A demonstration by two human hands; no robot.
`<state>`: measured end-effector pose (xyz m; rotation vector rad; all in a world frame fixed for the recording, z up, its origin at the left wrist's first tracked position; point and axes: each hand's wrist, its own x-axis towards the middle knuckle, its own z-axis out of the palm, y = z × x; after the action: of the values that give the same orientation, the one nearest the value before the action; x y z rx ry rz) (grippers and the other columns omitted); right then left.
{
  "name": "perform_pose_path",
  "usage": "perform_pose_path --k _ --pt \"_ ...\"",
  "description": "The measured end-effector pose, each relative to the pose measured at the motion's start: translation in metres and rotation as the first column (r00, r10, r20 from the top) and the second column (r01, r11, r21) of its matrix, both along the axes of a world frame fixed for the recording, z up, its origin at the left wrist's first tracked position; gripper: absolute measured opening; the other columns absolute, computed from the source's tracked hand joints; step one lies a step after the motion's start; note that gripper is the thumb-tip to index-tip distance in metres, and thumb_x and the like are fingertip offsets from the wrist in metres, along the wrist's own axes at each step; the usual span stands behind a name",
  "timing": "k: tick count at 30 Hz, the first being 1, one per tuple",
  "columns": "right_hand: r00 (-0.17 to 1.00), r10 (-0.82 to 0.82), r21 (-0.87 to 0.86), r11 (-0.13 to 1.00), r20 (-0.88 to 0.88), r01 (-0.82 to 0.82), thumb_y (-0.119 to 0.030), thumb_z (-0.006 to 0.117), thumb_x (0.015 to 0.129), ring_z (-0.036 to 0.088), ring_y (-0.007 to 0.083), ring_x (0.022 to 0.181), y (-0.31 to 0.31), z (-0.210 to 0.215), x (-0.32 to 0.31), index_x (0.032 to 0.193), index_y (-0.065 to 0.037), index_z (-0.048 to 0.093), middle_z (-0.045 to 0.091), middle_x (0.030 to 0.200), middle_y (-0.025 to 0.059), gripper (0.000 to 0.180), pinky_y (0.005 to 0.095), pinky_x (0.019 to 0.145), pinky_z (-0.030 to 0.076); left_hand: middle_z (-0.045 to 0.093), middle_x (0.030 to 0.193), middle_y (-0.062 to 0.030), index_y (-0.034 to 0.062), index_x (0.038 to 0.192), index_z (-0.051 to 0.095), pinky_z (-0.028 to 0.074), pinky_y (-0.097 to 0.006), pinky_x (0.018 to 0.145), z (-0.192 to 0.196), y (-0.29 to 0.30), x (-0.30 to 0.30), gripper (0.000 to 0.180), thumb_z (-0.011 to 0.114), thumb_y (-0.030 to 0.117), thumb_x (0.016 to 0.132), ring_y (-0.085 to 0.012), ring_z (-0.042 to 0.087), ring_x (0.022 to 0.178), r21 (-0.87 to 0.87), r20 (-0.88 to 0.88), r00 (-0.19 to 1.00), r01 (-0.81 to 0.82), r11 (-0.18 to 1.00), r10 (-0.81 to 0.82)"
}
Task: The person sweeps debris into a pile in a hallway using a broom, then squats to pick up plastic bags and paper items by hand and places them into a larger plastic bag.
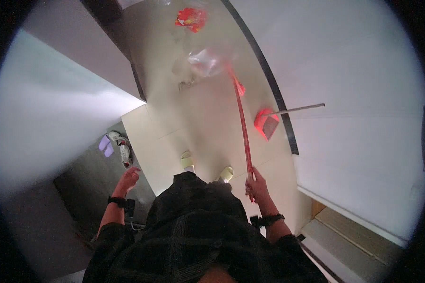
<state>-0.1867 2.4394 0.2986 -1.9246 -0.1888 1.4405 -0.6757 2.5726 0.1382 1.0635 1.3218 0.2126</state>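
My right hand [256, 186] is wrapped round the upper end of a long red broom handle [243, 127]. The handle slants away across the pale tiled floor, and its far end is smeared by motion. Beside that blurred end is a crumpled clear plastic bag [205, 62]. Out to the left, my left hand [129, 178] hangs in the air, fingers loosely bent and nothing visible in them. A red dustpan [267, 124] with a grey stick handle [304, 108] stands by the right wall. Farther off lies a red and yellow wrapper [191, 19].
My feet wear yellow-green slippers [187, 159]. On the dark floor at left are purple slippers [106, 146] and worn pale shoes [123, 150]. A white wall corner [139, 100] juts in from the left. The right wall [349, 85] has a dark skirting strip [264, 59].
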Motion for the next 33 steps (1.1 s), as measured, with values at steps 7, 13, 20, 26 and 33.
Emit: perform_pose_path --k 7,13,20,26,33 --pt "0.570 0.588 -0.298 0.798 0.574 -0.524 -0.007 0.055 0.076 0.057 0.0172 0.063 -0.226 -0.020 0.120 0.125 -0.012 0.043 0.059 0.077 0.0071 0.051 0.0291 0.058 0.048 0.054 0.068 -0.0056 0.0051 0.098 0.055 0.042 -0.032 0.057 0.014 -0.033 0.071 0.024 0.046 0.007 0.076 -0.0167 0.051 0.062 0.041 -0.314 0.928 0.226 0.973 -0.202" --pt "0.539 0.766 -0.397 0.643 0.351 -0.655 -0.010 0.054 0.074 0.057 0.0308 0.093 -0.299 0.021 0.234 0.125 -0.017 0.042 0.060 0.100 0.0150 0.052 0.0390 0.081 0.045 0.049 0.064 -0.0005 0.0058 0.100 0.054 0.039 -0.026 0.048 0.043 -0.084 0.169 0.025 0.048 0.008 0.076 -0.0114 0.047 0.055 -0.018 -0.068 0.996 -0.061 0.998 0.059" --pt "0.270 0.868 -0.359 0.429 0.416 -0.829 -0.009 0.047 0.072 0.060 0.0271 0.064 -0.193 -0.021 0.420 0.125 -0.019 0.043 0.060 0.074 0.0159 0.054 0.0392 0.059 0.048 0.044 0.060 0.0057 0.0064 0.101 0.054 0.029 -0.020 0.040 0.140 -0.142 0.328 0.026 0.048 0.004 0.076 -0.0030 0.037 0.047 -0.008 -0.039 0.980 -0.195 0.981 0.195" --pt "0.205 0.810 -0.207 0.370 0.549 -0.906 -0.009 0.055 0.068 0.056 0.0380 0.083 0.003 0.009 0.451 0.111 -0.011 0.051 0.057 0.087 0.0232 0.043 0.0437 0.068 0.047 0.044 0.061 0.0038 0.0072 0.100 0.055 0.033 -0.022 0.044 0.169 -0.216 0.393 0.024 0.048 0.007 0.077 -0.0056 0.039 0.050 0.048 -0.086 0.960 -0.262 0.964 0.265" --pt "0.168 0.772 -0.253 0.393 0.614 -0.884 -0.007 0.055 0.071 0.057 0.0360 0.086 -0.101 0.020 0.455 0.127 -0.018 0.038 0.057 0.102 0.0190 0.060 0.0426 0.075 0.047 0.044 0.064 0.0036 0.0063 0.099 0.055 0.033 -0.021 0.049 0.177 -0.260 0.352 0.023 0.050 0.009 0.077 -0.0059 0.041 0.058 -0.174 0.026 0.851 -0.514 0.840 0.525"
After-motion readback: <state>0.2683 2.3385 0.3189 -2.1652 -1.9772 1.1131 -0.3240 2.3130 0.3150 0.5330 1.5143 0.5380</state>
